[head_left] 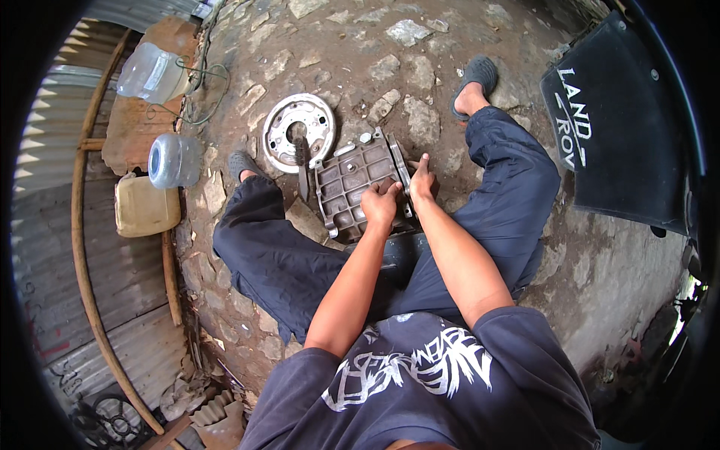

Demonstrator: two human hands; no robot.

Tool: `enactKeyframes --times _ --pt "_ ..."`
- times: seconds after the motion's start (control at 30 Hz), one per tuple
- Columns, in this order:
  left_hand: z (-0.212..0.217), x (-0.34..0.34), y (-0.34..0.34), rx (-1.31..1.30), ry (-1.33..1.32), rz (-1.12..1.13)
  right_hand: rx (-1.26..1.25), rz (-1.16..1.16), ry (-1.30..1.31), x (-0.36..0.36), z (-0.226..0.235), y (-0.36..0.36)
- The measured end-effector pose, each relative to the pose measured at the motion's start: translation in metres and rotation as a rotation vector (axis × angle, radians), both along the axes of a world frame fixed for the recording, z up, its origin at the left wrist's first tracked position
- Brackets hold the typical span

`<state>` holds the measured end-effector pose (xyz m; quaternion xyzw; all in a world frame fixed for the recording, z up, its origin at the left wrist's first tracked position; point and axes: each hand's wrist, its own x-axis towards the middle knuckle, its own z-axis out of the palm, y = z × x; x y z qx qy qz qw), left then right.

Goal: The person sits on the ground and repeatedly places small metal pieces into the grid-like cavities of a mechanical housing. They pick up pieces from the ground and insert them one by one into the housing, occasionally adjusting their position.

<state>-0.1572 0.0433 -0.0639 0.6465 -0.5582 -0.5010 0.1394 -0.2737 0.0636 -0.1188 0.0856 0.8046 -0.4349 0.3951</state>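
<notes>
Checking the head view, the only one: the ribbed metal casing (354, 180) sat between the person's legs on rough stone floor (421, 120), end flange (400, 166) to the right; couldn't see what propped its underside.

Left hand (381, 204) was on the casing beside the flange, fingers curled nearly closed, tips at the edge; couldn't tell if they pinched anything small. Right hand (423, 184) was just outside the flange, index finger extended, the rest folded; its hold was hidden.

Main risk, my read: slip. Bare fingers on both sides of a hard metal edge, so a sudden shift could have nipped or cut them. Uneven stones could have let the casing rock under a one-sided push. Anything small dropped there could have been lost between stones.

Secondary: round metal plate (298, 109) was close by the casing's far left corner, dark long tool (303, 169) lying across it toward the casing. A leftward shove could have knocked both. Sandalled foot (241, 163) was near too, poorly protected if the casing tipped.
</notes>
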Motion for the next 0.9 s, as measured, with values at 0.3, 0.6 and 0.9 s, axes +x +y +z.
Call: enactKeyframes --times 0.3,0.6,0.9 --pt "0.014 0.031 0.031 0.034 0.191 0.002 0.091 0.000 0.042 -0.001 -0.013 0.001" --pt "0.026 0.010 0.017 -0.073 0.000 -0.139 0.143 0.081 -0.067 -0.001 -0.003 0.002" --pt "0.018 0.005 0.009 0.056 0.182 0.065 0.094 0.063 -0.026 0.000 0.009 0.003"
